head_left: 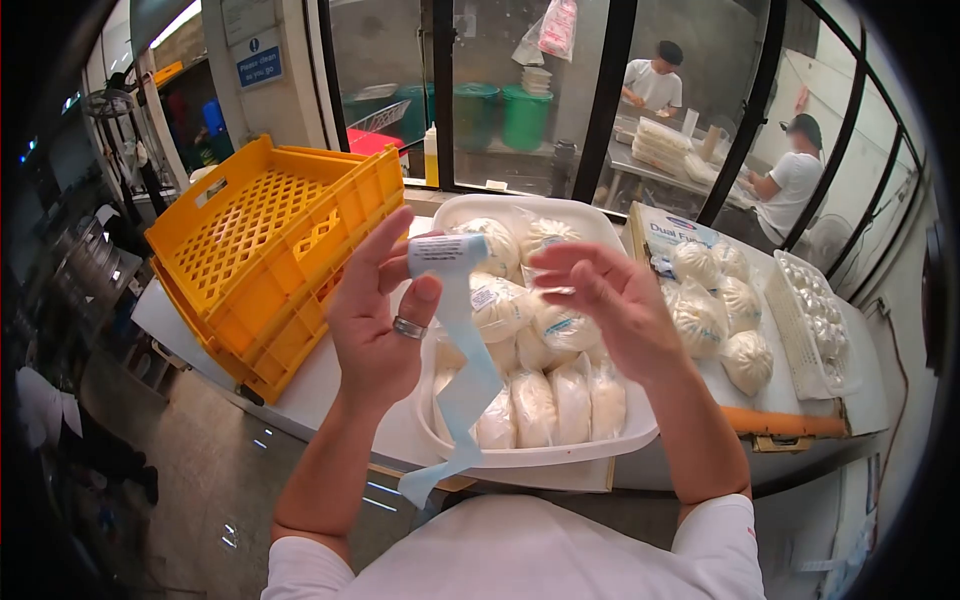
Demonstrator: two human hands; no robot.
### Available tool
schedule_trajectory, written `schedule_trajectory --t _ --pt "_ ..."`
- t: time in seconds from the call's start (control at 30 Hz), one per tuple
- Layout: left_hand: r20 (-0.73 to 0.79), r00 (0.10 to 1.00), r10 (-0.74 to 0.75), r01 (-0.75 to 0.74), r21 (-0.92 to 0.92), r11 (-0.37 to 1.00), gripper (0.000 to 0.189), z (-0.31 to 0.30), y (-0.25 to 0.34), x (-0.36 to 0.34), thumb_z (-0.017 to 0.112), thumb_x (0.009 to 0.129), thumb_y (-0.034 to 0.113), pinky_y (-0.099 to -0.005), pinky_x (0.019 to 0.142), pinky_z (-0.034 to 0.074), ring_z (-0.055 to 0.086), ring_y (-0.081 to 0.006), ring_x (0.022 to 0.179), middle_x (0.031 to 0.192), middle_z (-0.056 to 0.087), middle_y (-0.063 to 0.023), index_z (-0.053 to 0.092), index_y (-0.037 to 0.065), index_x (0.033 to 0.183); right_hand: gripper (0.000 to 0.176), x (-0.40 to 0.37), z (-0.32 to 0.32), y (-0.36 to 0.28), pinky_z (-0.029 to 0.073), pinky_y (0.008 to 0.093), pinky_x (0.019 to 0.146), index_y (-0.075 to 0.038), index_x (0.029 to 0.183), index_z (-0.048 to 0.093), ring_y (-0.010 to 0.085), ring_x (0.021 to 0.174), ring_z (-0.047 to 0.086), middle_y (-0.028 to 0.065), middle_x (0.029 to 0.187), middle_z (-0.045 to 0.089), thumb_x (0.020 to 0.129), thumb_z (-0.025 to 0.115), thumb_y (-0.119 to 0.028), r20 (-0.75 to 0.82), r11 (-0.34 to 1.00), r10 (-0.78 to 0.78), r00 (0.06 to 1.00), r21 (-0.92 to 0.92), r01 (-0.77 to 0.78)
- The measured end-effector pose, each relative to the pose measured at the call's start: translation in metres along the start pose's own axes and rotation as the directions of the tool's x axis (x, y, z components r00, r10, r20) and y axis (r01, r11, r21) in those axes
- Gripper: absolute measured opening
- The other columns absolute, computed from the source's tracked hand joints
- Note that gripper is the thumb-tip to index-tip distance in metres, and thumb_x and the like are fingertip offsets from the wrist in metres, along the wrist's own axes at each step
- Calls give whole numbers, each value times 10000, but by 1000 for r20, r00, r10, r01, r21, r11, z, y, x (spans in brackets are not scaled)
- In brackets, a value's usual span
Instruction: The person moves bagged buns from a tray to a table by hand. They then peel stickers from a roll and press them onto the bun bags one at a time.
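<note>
Pinching high looks right: the pale blue paper strip (pixel 468 385) is gripped by the left hand (pixel 380 320), the right hand (pixel 610 300) spread open.

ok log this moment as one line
left hand: fingers pinch blue label strip | right hand: raised beside strip, grip unclear | below: white tub of bagged buns | left of tub: yellow crate

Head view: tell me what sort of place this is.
Probably a commercial bun-packing kitchen: bagged buns fill a white tub, a yellow crate beside it, and the left hand holds a label strip.
</note>
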State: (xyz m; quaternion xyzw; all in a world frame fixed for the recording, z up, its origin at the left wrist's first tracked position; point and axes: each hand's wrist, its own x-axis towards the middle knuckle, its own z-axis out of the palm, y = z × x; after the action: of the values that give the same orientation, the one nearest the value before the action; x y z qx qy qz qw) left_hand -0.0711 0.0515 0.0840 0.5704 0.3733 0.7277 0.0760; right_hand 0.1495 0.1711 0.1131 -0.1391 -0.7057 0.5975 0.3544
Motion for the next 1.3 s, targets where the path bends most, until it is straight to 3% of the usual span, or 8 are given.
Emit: schedule_trajectory --t 0.33,0.47,0.6,0.73,1.03,1.13,1.23,1.3 --pt "234 968 89 -151 261 953 770 10 2 -1 381 1030 614 -358 1010 492 644 -226 1167 1395 579 -210 444 6 1498 306 -19 45 1 570 399 906 42 1219 642 212 970 698 123 1091 713 968 693 -124 248 918 123 961 339 -205" --pt "174 984 23 -26 17 1000 775 -4 -5 -6 343 1029 635 -441 1094 405 627 -254 1221 1443 568 -143 465 24 1489 611 -9 35 -29 590 499 904 40 1486 395 361 1002 717 195 1462 493 1044 518 -365 130 699 10 991 708 -100" --pt "118 993 5 31 -303 953 780 -13 -1 8 377 1032 615 -496 1200 229 591 -267 1286 1260 680 -114 367 24 1541 633 -9 20 9 603 416 848 -33 1509 368 287 1019 711 171 1228 643 1035 541 -416 407 751 329 852 435 -497" --pt "38 997 -61 70 -337 939 756 -11 9 16 561 1015 503 -468 1175 318 615 -220 1251 1122 741 -122 346 9 1545 499 -35 36 12 611 339 717 41 1271 583 208 889 733 126 1021 708 943 743 -300 686 941 223 693 34 -336" --pt "-111 970 -215 188 -210 959 666 -3 33 19 723 924 -1 -232 893 534 713 -127 966 1024 757 -155 395 -19 1503 408 -10 -30 23 636 493 640 37 1063 623 342 653 731 205 923 733 954 690 -351 -103 737 501 859 571 -361" --pt "-194 951 -242 185 -270 945 638 2 38 19 723 929 10 -232 874 542 714 -124 954 996 761 -156 415 -26 1486 435 -6 -62 31 637 455 728 37 1134 598 303 761 743 200 975 721 925 728 -321 -218 834 469 856 427 -348" --pt "-207 941 -270 226 -214 950 621 -2 48 20 727 925 12 -233 879 541 715 -121 940 1001 760 -165 430 -39 1468 449 1 -63 35 611 397 856 31 1213 555 246 918 723 184 1051 701 922 745 -254 -519 866 -138 844 -477 -151" --pt "-172 949 -264 227 -208 952 627 0 48 17 736 921 20 -234 876 541 714 -120 940 1000 759 -168 430 -50 1463 444 -9 -28 0 581 350 911 22 1237 539 213 992 695 170 1082 690 906 763 -172 -385 936 -227 895 -340 91"
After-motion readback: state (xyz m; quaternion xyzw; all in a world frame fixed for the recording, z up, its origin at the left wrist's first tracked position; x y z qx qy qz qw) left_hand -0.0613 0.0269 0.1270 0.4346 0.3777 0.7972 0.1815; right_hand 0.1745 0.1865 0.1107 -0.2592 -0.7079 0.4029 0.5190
